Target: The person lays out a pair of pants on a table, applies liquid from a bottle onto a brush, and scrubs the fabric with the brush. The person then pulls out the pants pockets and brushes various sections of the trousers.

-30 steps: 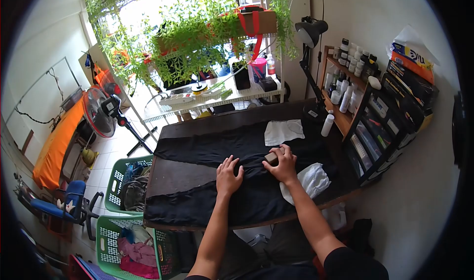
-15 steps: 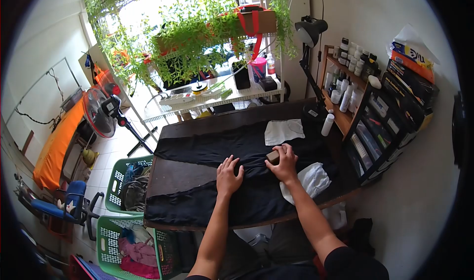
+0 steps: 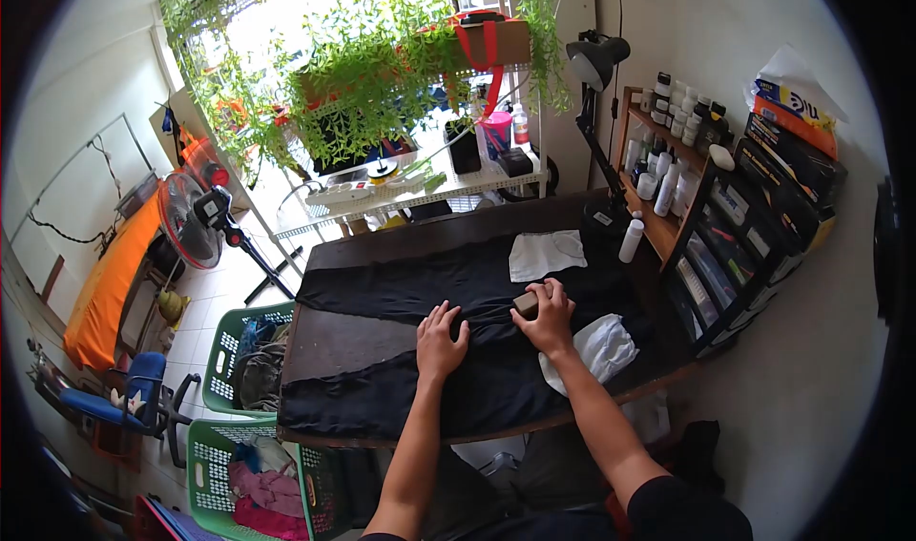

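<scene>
Black trousers [image 3: 382,280] lie spread across a dark brown table [image 3: 358,339], their two legs pointing left. My left hand [image 3: 443,339] rests flat on the black cloth, fingers apart. In my right hand [image 3: 548,320] is a small brownish block [image 3: 526,303], gripped between thumb and fingers against the trousers. Part of the block is covered by my fingers. A white cloth piece [image 3: 548,256] lies beyond my right hand. Another crumpled white cloth [image 3: 603,352] sits beside my right wrist, partly under the forearm.
Green baskets [image 3: 221,358] with clothes stand left of the table. At the right are a drawer unit [image 3: 711,255], a wooden bottle shelf [image 3: 658,231], a white bottle [image 3: 631,239] and a black desk lamp [image 3: 599,61]. A fan [image 3: 191,218] stands on the floor at the left.
Both hands stay in nearly the same place on the black trousers, and the block remains in my right hand. The whole view has shifted very slightly.
</scene>
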A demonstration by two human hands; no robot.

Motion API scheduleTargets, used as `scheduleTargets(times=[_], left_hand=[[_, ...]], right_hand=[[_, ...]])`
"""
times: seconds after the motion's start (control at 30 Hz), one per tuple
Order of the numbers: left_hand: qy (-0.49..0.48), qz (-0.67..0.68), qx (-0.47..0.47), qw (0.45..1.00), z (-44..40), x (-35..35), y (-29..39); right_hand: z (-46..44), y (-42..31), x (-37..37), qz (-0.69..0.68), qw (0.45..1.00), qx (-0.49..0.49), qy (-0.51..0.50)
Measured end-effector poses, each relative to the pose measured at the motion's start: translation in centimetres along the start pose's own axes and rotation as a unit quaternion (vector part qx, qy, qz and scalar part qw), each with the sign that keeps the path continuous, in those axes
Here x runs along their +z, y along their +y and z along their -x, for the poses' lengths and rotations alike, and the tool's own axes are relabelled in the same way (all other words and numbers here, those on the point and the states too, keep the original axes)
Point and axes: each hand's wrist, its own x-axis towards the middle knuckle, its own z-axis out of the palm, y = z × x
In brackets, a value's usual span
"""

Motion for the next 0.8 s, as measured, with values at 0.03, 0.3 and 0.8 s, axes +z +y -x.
scheduleTargets(times=[0.03, 0.3, 0.8], left_hand=[[0.001, 0.001, 0.001, 1.000, 0.0, 0.0, 0.0], [0.003, 0.002, 0.000, 1.000, 0.1, 0.0, 0.0], [0.013, -0.010, -0.014, 1.000, -0.4, 0.2, 0.0]], right_hand=[[0.1, 0.0, 0.1, 0.008, 1.000, 0.001, 0.007], [0.2, 0.2, 0.4, 0.064, 0.996, 0.036, 0.046], [-0.7, -9.8, -7.0, -0.208, 0.922, -0.300, -0.130]])
